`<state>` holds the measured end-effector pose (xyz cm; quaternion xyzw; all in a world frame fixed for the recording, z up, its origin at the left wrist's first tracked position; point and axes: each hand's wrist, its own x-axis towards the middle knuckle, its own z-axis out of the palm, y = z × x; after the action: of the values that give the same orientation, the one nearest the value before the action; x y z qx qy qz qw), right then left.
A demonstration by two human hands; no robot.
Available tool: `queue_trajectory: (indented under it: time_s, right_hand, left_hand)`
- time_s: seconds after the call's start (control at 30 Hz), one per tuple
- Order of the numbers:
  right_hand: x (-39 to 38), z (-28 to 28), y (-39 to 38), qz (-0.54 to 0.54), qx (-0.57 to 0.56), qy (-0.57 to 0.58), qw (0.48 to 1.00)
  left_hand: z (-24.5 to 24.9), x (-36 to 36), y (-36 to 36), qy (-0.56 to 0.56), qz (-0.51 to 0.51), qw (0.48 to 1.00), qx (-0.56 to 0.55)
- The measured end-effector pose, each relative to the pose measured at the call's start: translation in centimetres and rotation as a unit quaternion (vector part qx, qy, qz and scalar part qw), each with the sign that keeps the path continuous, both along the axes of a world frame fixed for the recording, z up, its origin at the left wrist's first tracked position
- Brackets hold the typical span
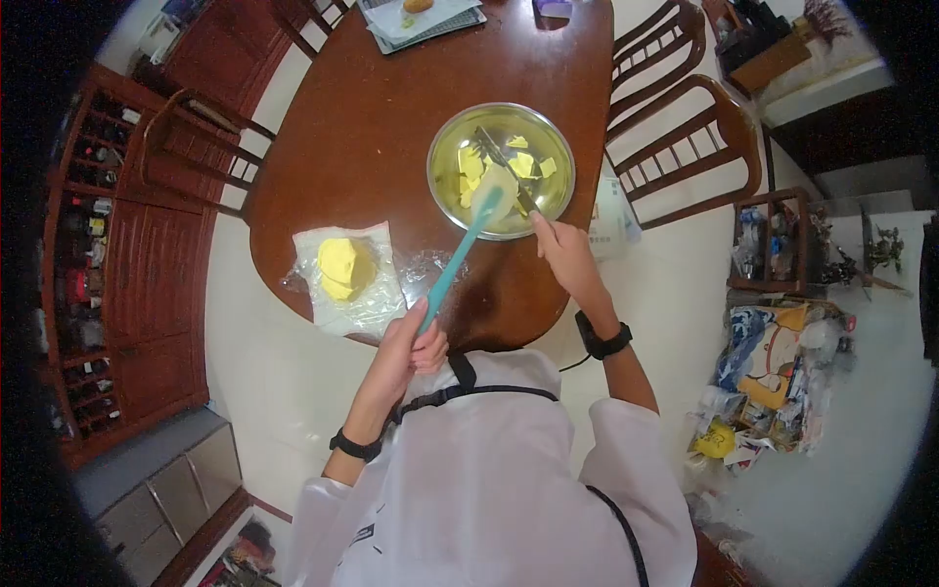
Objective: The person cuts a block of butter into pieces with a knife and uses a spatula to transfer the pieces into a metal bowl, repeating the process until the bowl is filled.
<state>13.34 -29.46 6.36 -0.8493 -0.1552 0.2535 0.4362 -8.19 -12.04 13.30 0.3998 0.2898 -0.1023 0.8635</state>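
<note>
My left hand [415, 344] is closed around the handle of a teal spatula [453, 266], whose pale head reaches over a metal mixing bowl [435, 201]. In my right hand [567, 259] is a knife [496, 149], gripped by its dark handle at the bowl's near right rim. The blade crosses the spatula's head and points to the far side of the bowl. Several pale yellow butter pieces [521, 164] lie inside, partly hidden by the two tools. Left of the bowl, a larger block of butter [342, 268] sits on an opened wrapper [380, 311].
The bowl stands on a dark wooden table [337, 147]. Crumpled clear plastic [423, 269] lies between wrapper and bowl. At the far end are a rack with paper [430, 22] and a purple item [553, 8]. Wooden chairs [699, 147] flank the table.
</note>
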Motion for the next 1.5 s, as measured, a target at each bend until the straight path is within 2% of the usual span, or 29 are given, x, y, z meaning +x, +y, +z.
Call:
queue_trajectory:
  time_s: [0.03,0.07,0.33,0.43,0.5,0.6,0.83,0.9,0.93,1.0,1.03,1.07,1.1,1.13,1.2,1.33,1.4,1.5]
  right_hand:
    - [0.1,0.1,0.0,0.0,0.0,0.003,1.0]
    - [-0.5,1.9,-0.2,0.006,0.01,0.0,1.0]
    - [-0.6,3.2,0.0,0.021,0.009,-0.011,1.0]
    - [-0.5,2.4,0.0,0.029,0.03,-0.071,0.997]
    - [-0.2,2.2,-0.1,0.04,-0.05,-0.107,0.992]
    - [-0.4,2.3,-0.3,0.039,-0.055,-0.158,0.985]
    - [-1.3,3.6,0.0,0.044,-0.033,-0.18,0.982]
    - [-2.8,4.5,0.9,0.156,-0.04,-0.223,0.961]
    - [-3.4,4.9,1.2,0.154,-0.041,-0.222,0.962]
    - [-4.1,5.5,1.8,0.145,0.041,-0.194,0.969]
    - [-4.0,5.2,1.7,0.145,0.041,-0.195,0.969]
    - [-3.9,4.4,1.3,0.117,0.027,-0.185,0.975]
    - [-3.8,4.0,0.8,0.09,0.012,-0.174,0.981]
    - [-3.5,3.9,0.4,0.093,0.012,-0.173,0.98]
    - [-2.9,3.7,-0.7,-0.014,0.031,-0.126,0.991]
    - [-1.3,2.5,-3.5,0.005,-0.011,-0.163,0.986]
    - [-1.0,2.8,-4.1,0.07,-0.064,-0.176,0.98]
    - [-1.0,3.0,-3.9,0.106,-0.086,-0.188,0.973]
  left_hand:
    - [0.1,0.1,-0.1,0.003,0.0,1.0,0.0]
    - [2.2,-0.4,-0.6,0.008,0.007,1.0,0.004]
    - [2.4,-0.5,-0.3,0.005,-0.004,1.0,-0.002]
    - [2.1,-0.1,0.2,0.0,-0.014,1.0,0.012]
    - [2.1,0.4,0.6,0.015,-0.043,0.998,0.034]
    - [3.2,1.0,1.6,0.042,-0.08,0.995,0.046]
    - [3.0,2.4,1.7,0.047,-0.076,0.995,0.05]
    - [1.6,3.3,1.3,0.065,-0.082,0.993,0.058]
    - [0.6,3.5,1.2,0.066,-0.084,0.993,0.057]
    - [-1.3,3.7,1.0,0.112,-0.096,0.957,0.248]
    - [-1.6,3.5,0.9,0.111,-0.096,0.957,0.248]
    - [-1.8,3.2,0.6,0.069,-0.09,0.894,0.434]
    - [-1.7,2.8,0.4,0.025,-0.08,0.795,0.601]
    - [-1.5,2.5,0.5,0.027,-0.078,0.795,0.6]
    - [-0.6,2.0,1.0,0.051,-0.09,0.753,0.65]
    - [-1.1,0.9,1.5,0.058,-0.084,0.752,0.651]
    - [-1.1,0.5,1.5,0.052,-0.082,0.749,0.655]
    - [-1.0,0.0,1.3,0.04,-0.075,0.745,0.662]
